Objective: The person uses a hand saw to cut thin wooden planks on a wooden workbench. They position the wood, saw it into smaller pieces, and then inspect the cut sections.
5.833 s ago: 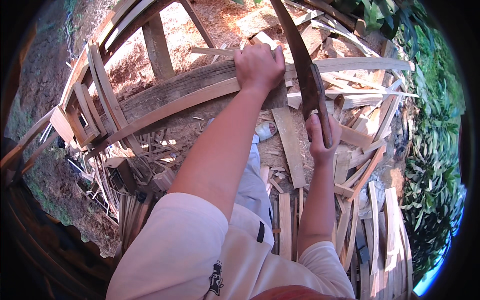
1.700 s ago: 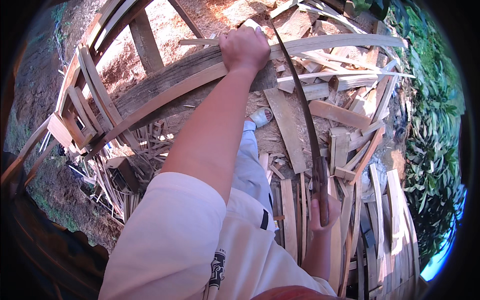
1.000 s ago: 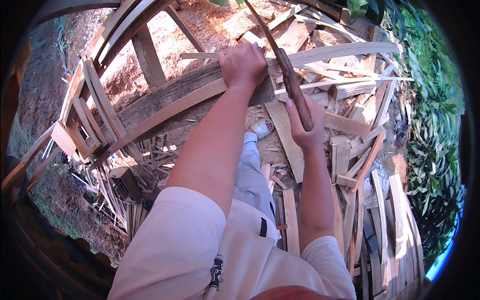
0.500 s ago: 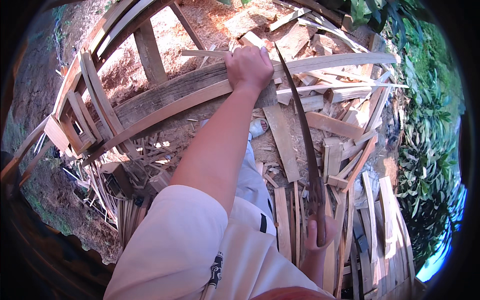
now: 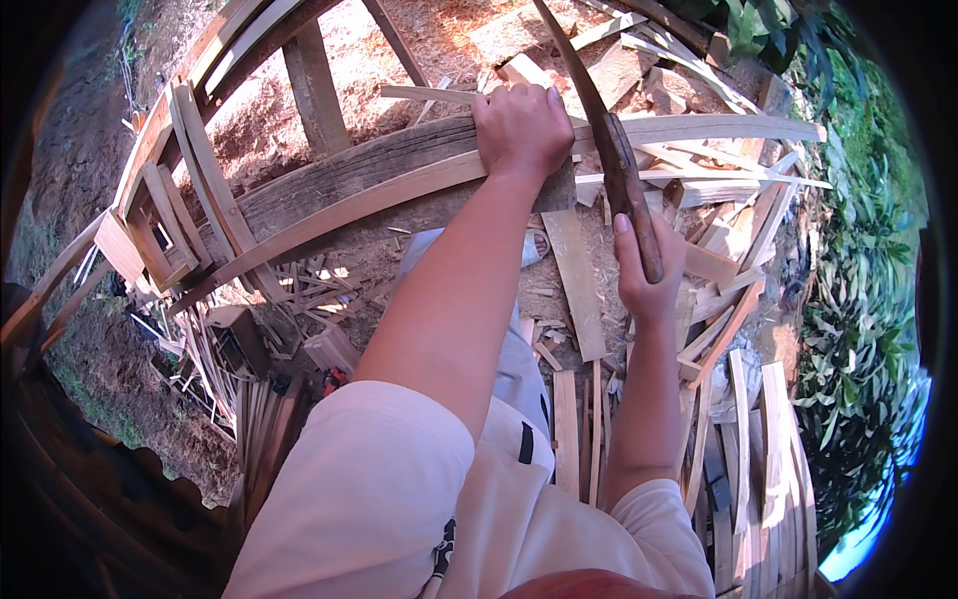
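Note:
My left hand [image 5: 524, 132] is closed round a long, pale wooden strip [image 5: 359, 207], which lies slanting along a thick weathered grey plank [image 5: 344, 178]. In my right hand [image 5: 651, 265] is the wooden handle of a machete [image 5: 591, 90], held to the right of my left hand. Its long dark blade points away from me, crosses over the strip, and its tip runs out at the top of the picture. Just beyond my left hand lies a thin light piece of wood [image 5: 429, 95], partly hidden by the fingers.
Sawdust [image 5: 384, 40] covers the ground beyond the plank. Offcuts [image 5: 733, 190] are heaped at the right, and boards [image 5: 773, 439] lie at the lower right. A wooden frame [image 5: 155, 190] stands at the left. Green plants [image 5: 858, 299] line the right side.
My right hand has risen forward with the machete, bringing its handle up close to the strip. My left hand keeps its grip on the strip.

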Motion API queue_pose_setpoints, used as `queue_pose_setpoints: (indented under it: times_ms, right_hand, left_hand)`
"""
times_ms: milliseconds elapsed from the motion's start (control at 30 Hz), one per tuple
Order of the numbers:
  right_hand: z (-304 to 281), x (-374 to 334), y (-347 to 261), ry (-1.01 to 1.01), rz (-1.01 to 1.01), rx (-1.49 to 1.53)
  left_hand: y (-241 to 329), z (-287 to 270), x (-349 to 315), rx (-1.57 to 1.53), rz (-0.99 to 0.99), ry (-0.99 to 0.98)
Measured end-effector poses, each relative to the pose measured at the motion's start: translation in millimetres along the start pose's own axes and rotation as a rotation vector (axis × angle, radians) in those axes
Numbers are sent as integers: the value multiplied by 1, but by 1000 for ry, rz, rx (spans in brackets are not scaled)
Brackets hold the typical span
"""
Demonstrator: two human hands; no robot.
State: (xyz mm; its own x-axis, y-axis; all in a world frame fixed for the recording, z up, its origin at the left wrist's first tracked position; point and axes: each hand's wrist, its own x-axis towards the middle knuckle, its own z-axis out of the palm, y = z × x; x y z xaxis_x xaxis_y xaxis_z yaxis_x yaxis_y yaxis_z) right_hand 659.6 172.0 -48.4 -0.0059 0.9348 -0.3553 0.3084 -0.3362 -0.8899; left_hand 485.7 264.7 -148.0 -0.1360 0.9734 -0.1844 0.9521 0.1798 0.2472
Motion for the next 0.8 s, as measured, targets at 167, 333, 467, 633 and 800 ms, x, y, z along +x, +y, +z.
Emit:
queue_pose_setpoints:
  times_ms: [167, 333, 467, 633, 800]
  right_hand:
    - [0, -20, 17, 41, -30, -28]
    - [-49, -137, 19, -11, 170, -143]
    - [-85, -209, -27, 11, 225, -189]
    - [-107, -219, -58, -93, 209, -244]
    - [-93, -196, -51, -10, 189, -205]
  left_hand:
    - [1, -2, 4, 8, -20, -14]
    - [2, -3, 3, 6, -20, -39]
    - [-1, 2, -5, 33, 9, 0]
    - [-5, 4, 11, 22, 0, -10]
    - [-2, 0, 0, 37, 8, -46]
